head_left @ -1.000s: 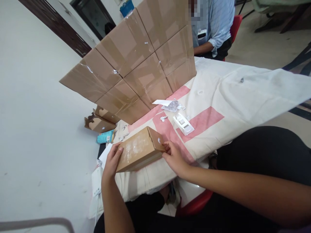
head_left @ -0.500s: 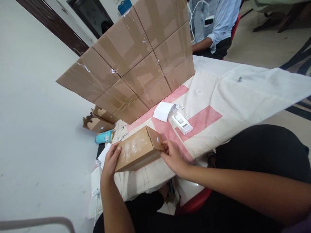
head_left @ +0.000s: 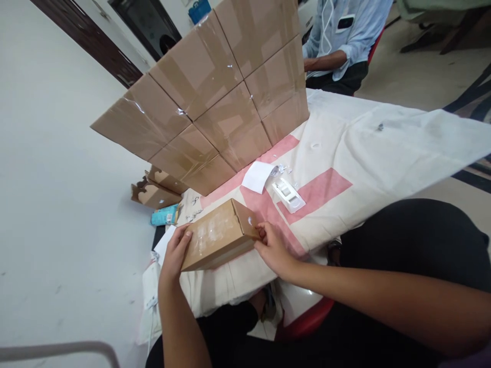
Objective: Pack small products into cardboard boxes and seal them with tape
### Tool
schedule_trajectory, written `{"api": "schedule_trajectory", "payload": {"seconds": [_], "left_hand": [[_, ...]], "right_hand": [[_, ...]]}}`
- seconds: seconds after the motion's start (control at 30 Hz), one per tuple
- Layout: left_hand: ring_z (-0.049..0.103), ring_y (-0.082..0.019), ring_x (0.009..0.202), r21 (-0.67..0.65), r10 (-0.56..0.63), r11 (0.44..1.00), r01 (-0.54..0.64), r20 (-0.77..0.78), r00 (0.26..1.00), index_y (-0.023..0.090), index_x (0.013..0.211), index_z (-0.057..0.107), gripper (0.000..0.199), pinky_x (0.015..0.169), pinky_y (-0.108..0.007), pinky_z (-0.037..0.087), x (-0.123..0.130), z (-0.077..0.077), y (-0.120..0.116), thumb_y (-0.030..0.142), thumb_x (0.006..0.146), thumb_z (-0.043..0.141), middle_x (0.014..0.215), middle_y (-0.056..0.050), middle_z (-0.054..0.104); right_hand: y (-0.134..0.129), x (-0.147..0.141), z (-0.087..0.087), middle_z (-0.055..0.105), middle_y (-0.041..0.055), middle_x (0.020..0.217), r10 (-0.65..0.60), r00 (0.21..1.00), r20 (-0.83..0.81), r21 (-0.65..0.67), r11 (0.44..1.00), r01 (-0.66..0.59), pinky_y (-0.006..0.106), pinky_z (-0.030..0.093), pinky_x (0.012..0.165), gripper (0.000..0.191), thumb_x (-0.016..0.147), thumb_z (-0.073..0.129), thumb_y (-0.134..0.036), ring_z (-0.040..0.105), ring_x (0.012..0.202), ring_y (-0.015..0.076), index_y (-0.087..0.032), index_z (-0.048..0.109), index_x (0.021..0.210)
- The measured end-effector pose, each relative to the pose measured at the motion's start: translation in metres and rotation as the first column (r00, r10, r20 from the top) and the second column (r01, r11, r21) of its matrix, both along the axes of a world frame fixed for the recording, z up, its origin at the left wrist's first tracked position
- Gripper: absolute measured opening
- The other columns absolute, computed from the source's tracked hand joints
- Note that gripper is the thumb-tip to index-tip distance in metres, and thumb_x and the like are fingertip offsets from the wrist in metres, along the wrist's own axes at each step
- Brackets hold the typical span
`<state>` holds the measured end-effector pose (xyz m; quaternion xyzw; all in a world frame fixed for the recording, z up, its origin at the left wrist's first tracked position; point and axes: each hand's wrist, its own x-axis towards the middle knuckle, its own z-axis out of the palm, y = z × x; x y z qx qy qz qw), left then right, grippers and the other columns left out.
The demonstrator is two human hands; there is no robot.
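A closed brown cardboard box lies at the near edge of the cloth-covered table, with shiny clear tape across its top. My left hand grips its left end, thumb on top and the other fingers partly hidden behind the end. At the right end, my right hand pinches near the lower corner with curled fingers. Beyond the box, a white tape dispenser rests on the cloth beside a folded white paper.
A tall wall of stacked, taped cardboard boxes stands across the table. Cut cardboard pieces and a blue packet sit at the left by the wall. Behind the stack sits another person in a light blue shirt.
Both my hands and the box stay nearly still. The person behind the stack has shifted slightly, and more of their forearm shows.
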<state>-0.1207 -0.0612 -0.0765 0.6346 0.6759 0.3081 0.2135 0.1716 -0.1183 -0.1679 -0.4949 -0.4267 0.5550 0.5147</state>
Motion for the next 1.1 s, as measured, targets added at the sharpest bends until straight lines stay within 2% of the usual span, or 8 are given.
{"api": "schedule_trajectory", "payload": {"seconds": [0.53,0.77,0.9,0.97,1.0,1.1], "left_hand": [[0.054,-0.032,0.133,-0.004,0.003,1.0,-0.003,0.021,1.0,0.021,0.12,0.065,0.061,0.119,-0.042,0.035,-0.003,-0.003,0.003,0.069,0.083,0.062,0.132,-0.007,0.065],[0.055,-0.032,0.13,-0.006,0.004,1.0,-0.004,0.025,1.0,0.021,0.118,0.065,0.06,0.116,-0.04,0.038,0.0,0.0,0.002,0.069,0.083,0.062,0.128,-0.007,0.067],[0.055,-0.031,0.129,-0.009,0.007,1.0,-0.006,0.017,1.0,0.021,0.12,0.064,0.06,0.115,-0.04,0.039,0.0,-0.001,0.001,0.069,0.084,0.06,0.129,-0.007,0.066],[0.055,-0.031,0.128,-0.012,-0.001,1.0,0.001,0.001,1.0,0.021,0.12,0.063,0.059,0.113,-0.04,0.039,-0.001,-0.001,0.001,0.068,0.085,0.06,0.128,-0.007,0.065],[0.055,-0.031,0.126,-0.009,-0.007,1.0,0.007,-0.014,1.0,0.021,0.12,0.062,0.058,0.112,-0.04,0.04,-0.002,-0.001,0.001,0.068,0.085,0.059,0.127,-0.007,0.065],[0.058,-0.028,0.115,0.005,-0.036,0.999,0.037,-0.066,0.997,0.022,0.117,0.062,0.055,0.103,-0.037,0.045,-0.006,0.0,0.002,0.067,0.085,0.06,0.119,-0.006,0.065]], "right_hand": [[-0.002,0.002,0.004,0.056,0.005,0.104,0.013,1.0,-0.001,-0.018,1.0,-0.013,0.04,0.046,0.088,0.042,0.072,0.055,-0.014,0.055,0.097,0.023,-0.02,0.051,0.113],[-0.001,0.002,0.004,0.057,0.0053,0.105,0.004,1.0,0.007,-0.003,1.0,-0.004,0.042,0.047,0.093,0.04,0.072,0.055,-0.015,0.056,0.103,0.0239,-0.02,0.052,0.111],[-0.003,0.002,0.005,0.057,0.0086,0.114,0.018,0.999,0.048,-0.013,1.0,-0.018,0.044,0.048,0.1,0.043,0.073,0.056,-0.016,0.057,0.112,0.0256,-0.019,0.053,0.115],[-0.001,0.005,0.011,0.054,0.0123,0.124,0.03,0.991,0.133,-0.015,0.999,-0.028,0.047,0.045,0.106,0.054,0.072,0.062,-0.02,0.053,0.123,0.0287,-0.018,0.052,0.125],[0.001,0.008,0.015,0.051,0.0144,0.131,0.054,0.981,0.185,-0.007,0.999,-0.053,0.049,0.043,0.11,0.065,0.071,0.066,-0.023,0.049,0.13,0.0309,-0.017,0.049,0.134],[0.016,0.023,0.031,0.033,0.0189,0.155,0.195,0.929,0.315,0.08,0.97,-0.231,0.055,0.036,0.118,0.11,0.068,0.08,-0.036,0.032,0.148,0.0366,-0.021,0.021,0.16]]}}
